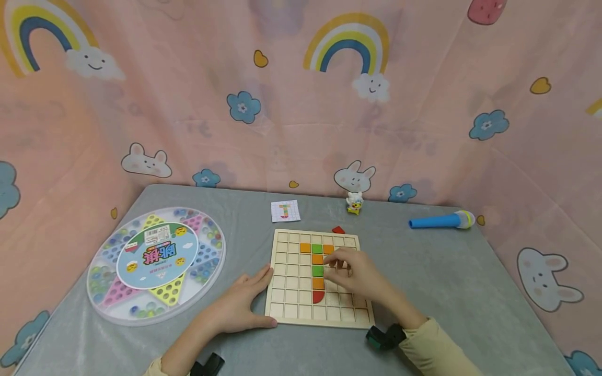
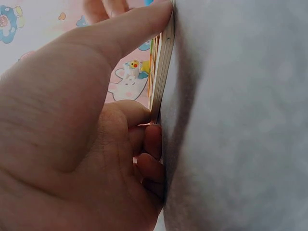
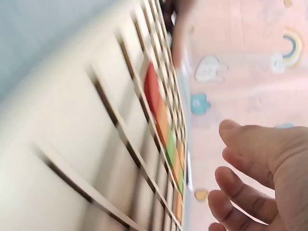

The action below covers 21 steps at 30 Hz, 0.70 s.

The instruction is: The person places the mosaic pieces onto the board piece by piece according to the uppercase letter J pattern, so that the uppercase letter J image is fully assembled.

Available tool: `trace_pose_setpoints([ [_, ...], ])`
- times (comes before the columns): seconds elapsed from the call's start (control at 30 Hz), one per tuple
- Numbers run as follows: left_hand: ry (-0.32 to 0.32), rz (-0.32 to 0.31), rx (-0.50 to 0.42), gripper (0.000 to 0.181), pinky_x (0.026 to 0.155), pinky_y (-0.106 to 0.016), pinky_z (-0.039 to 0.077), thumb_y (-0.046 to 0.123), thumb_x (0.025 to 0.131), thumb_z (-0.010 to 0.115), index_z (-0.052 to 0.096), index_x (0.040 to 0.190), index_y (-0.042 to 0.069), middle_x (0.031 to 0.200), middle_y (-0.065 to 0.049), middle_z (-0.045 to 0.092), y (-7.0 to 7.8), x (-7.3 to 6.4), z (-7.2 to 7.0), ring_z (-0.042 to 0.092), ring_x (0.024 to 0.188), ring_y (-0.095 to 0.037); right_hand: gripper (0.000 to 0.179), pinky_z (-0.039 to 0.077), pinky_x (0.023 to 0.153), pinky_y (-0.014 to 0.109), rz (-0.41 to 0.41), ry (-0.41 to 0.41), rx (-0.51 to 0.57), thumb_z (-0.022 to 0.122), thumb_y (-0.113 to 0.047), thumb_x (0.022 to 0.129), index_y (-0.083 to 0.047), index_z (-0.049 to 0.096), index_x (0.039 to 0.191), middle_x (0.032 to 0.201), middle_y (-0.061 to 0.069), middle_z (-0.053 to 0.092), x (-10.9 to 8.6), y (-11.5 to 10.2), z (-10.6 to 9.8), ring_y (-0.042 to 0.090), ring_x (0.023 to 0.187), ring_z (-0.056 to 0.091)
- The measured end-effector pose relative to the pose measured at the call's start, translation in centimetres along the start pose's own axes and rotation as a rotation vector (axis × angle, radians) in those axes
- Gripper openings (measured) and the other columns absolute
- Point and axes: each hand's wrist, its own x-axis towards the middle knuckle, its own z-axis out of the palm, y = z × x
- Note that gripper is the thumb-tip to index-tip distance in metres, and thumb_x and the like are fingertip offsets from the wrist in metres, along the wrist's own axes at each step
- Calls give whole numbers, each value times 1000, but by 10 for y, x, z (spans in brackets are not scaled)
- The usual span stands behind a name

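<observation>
A wooden grid board (image 1: 291,312) lies on the table. Orange squares (image 1: 305,248) and green squares (image 1: 317,271) form a top row and a column, with a red rounded piece (image 1: 318,296) at the column's near end. My left hand (image 1: 237,305) rests at the board's left side, its thumb at the near corner and fingertips against the left edge. Over the board's right half hovers my right hand (image 1: 355,269), fingers loosely bent. In the right wrist view that hand (image 3: 255,178) shows nothing between thumb and fingers.
A round marble board game (image 1: 157,266) sits at left. Behind the board are a patterned card (image 1: 285,211), a red piece (image 1: 338,230) and a small figurine (image 1: 355,203). A blue toy microphone (image 1: 439,221) lies at back right. A pink printed curtain (image 1: 291,136) borders the table.
</observation>
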Motion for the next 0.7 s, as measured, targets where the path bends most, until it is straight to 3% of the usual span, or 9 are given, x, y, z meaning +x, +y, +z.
trace_pose_setpoints([
  [0.33,-7,0,5,114,107,-49,44,54,80,90,33,167,7,175,-8,27,-2,3,1,45,122,-19,21,54,80,44,228,95,-41,75,-11,100,2,77,116,106,16,73,49,51,-25,28,91,66],
  [0.53,-7,11,14,115,105,-48,45,55,80,89,32,167,6,175,-8,27,-3,1,1,45,118,-19,27,55,85,49,304,77,-77,74,-12,100,3,75,122,107,17,73,59,74,-23,31,95,66],
  [0.7,-6,13,13,116,105,-48,45,55,80,89,31,167,6,175,-8,26,-3,1,0,45,118,-19,25,55,85,49,312,73,-93,73,-13,100,2,76,121,108,17,75,63,82,-21,30,94,67],
])
